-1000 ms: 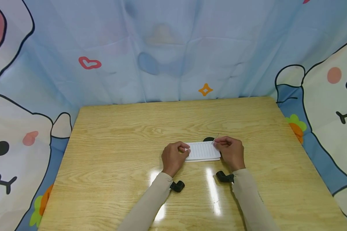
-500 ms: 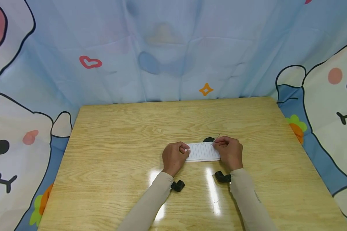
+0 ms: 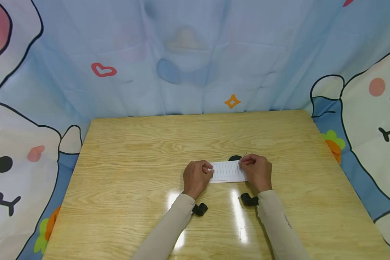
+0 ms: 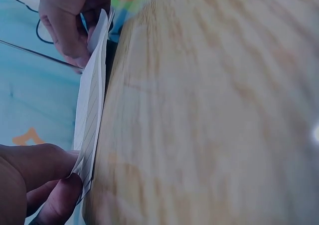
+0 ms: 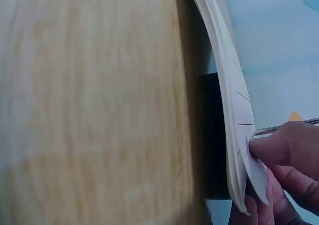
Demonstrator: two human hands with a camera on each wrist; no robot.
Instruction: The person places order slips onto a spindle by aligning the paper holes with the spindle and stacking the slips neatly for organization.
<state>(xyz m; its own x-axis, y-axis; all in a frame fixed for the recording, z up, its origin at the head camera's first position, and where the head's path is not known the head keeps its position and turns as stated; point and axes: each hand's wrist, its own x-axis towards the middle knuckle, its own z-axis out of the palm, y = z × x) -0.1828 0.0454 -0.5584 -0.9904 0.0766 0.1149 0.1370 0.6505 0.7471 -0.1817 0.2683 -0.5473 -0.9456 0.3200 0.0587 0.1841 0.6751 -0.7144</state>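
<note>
A small pad of white lined paper point(image 3: 226, 171) is held over the table between both hands. My left hand point(image 3: 196, 178) pinches its left end between thumb and fingers. At its right end, my right hand point(image 3: 257, 173) pinches a thin metal stick point(image 4: 40, 54) against the sheets; its exact kind is unclear. In the right wrist view the sheets point(image 5: 234, 110) part slightly at that end, with fingers behind them. A black object with a rounded edge point(image 3: 235, 157) shows just behind the paper; the paper hides most of it.
The wood-grain table point(image 3: 133, 155) extends around both hands. A printed blue curtain point(image 3: 195, 65) hangs behind and beside it. Black wrist cameras point(image 3: 200, 209) sit by the beige sleeves point(image 3: 172, 225).
My right hand and wrist have shifted slightly left, still holding the stick at the paper's right end. My left hand keeps its pinch, with hardly any movement.
</note>
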